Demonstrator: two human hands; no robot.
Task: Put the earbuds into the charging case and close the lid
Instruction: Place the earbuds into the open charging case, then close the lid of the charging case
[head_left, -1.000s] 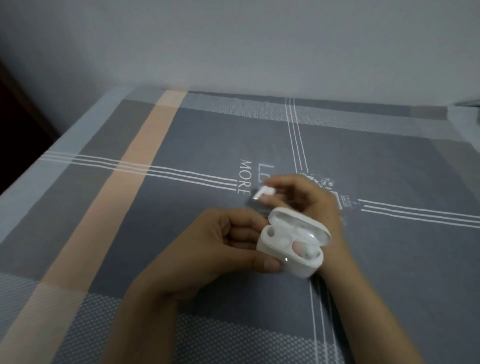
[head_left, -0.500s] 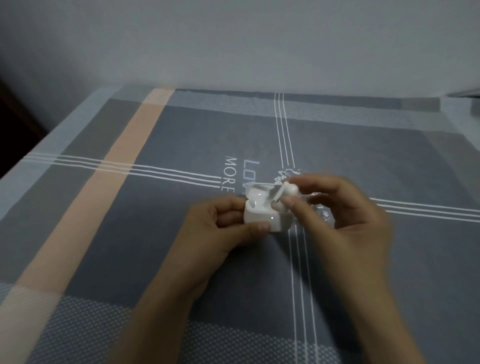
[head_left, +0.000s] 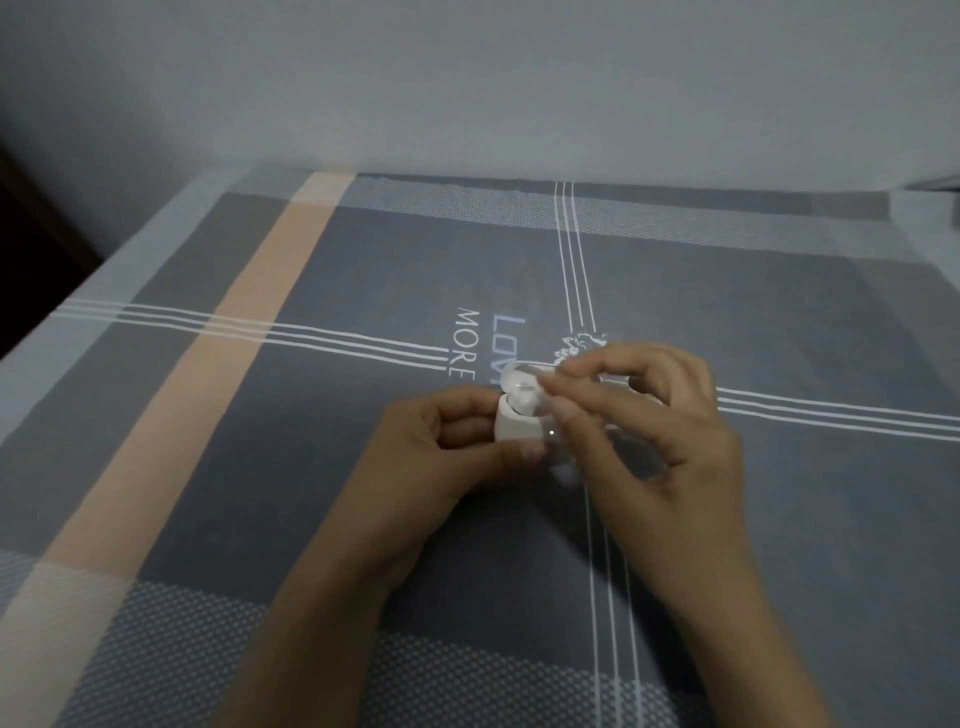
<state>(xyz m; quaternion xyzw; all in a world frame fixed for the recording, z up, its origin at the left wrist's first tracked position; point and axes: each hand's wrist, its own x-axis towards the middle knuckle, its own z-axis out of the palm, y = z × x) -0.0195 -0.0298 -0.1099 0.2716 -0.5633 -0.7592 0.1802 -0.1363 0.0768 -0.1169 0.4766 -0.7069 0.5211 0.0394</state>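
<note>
Dim, flat light; soft focus; hands motion-blurred.

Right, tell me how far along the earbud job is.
Done: the charging case is picked up and steadied in the left hand, with its lid open. In hand: the right hand has its fingers at the case's opening, seemingly seating an earbud, though blur hides it. Left: I cannot tell how many earbuds are in; the lid is not yet closed.
</note>
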